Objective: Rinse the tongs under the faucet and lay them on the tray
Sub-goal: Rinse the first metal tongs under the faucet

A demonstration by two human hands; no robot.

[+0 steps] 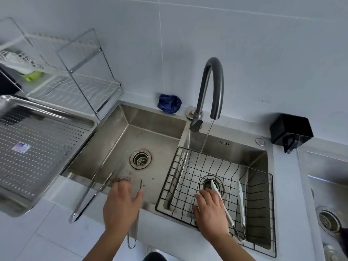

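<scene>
While the faucet (214, 76) runs into the wire basket (226, 160), the right hand (211, 210) lies curled against one arm of the white-tipped tongs (241, 204) inside it, grip unclear. The left hand (121, 204), fingers spread, rests on steel tongs (141, 185) at the sink (116, 147) rim. The perforated tray (47, 147) lies at left.

Left basin (116, 147) at 11 o'clock is open from above. Faucet (213, 81) at 12 o'clock overhangs the wire basket (261, 194) at 3 o'clock. Steel tongs (101, 189) bar the way to the tray (47, 147) at 9 o'clock.
</scene>
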